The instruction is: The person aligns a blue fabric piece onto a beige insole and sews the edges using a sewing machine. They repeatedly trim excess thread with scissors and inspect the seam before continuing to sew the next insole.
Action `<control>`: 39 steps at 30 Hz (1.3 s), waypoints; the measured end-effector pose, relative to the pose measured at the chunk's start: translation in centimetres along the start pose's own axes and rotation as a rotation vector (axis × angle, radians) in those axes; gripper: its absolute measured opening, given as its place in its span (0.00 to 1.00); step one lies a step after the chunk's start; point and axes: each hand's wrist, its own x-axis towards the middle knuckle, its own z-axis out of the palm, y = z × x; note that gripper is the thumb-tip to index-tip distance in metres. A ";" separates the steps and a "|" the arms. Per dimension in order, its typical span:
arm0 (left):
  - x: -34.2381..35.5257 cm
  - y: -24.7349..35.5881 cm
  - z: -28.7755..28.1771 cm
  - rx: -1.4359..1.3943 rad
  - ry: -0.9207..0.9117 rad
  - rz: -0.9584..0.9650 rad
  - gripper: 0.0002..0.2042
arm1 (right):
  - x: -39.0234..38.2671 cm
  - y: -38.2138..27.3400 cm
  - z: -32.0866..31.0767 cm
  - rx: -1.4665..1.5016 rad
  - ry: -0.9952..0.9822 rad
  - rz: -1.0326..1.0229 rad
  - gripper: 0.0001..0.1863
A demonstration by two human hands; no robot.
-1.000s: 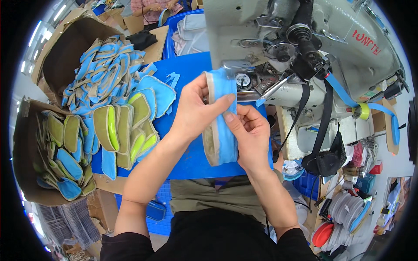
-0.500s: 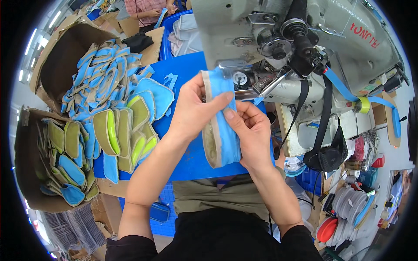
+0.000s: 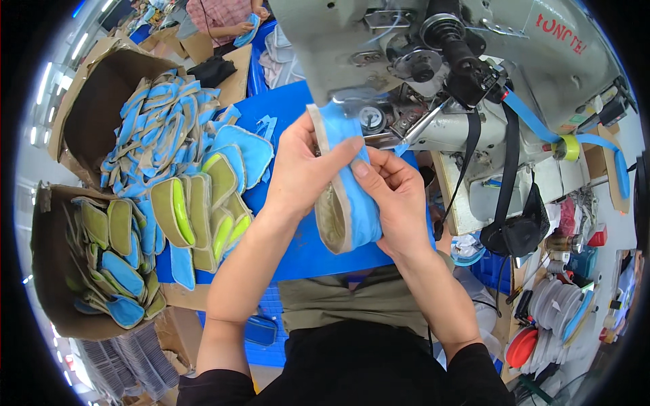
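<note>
My left hand grips the left side of a light-blue fabric piece with beige binding and an olive inside, its thumb across the blue top. My right hand grips the piece's right side with thumb on it and fingers curled behind. The piece's far end reaches the grey sewing machine, by its metal plate and round bobbin part; whether it lies under the foot is unclear. Blue binding tape hangs at the machine's right. A blue board lies below my hands, with blue and olive padded pieces at its left.
Cardboard boxes of blue strips and padded pieces stand at left. A blue bin is behind. A co-worker's hand holds a blue piece at top. Black straps hang at right, above plates and tools.
The piece's near end has swung slightly right and shows more of its olive inside. Both hands keep their grip. The surroundings shift slightly in the picture, and the co-worker's blue piece has moved.
</note>
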 end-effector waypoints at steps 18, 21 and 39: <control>0.1 0.2 0.5 -0.005 0.016 -0.005 0.17 | 0.1 -0.3 0.0 0.090 -0.009 0.010 0.15; 0.1 0.3 0.5 -0.007 0.009 -0.003 0.18 | 0.1 -0.2 0.1 0.092 0.002 0.012 0.15; -0.1 0.4 0.6 -0.003 0.015 0.007 0.19 | 0.1 0.0 0.2 0.074 -0.003 -0.035 0.16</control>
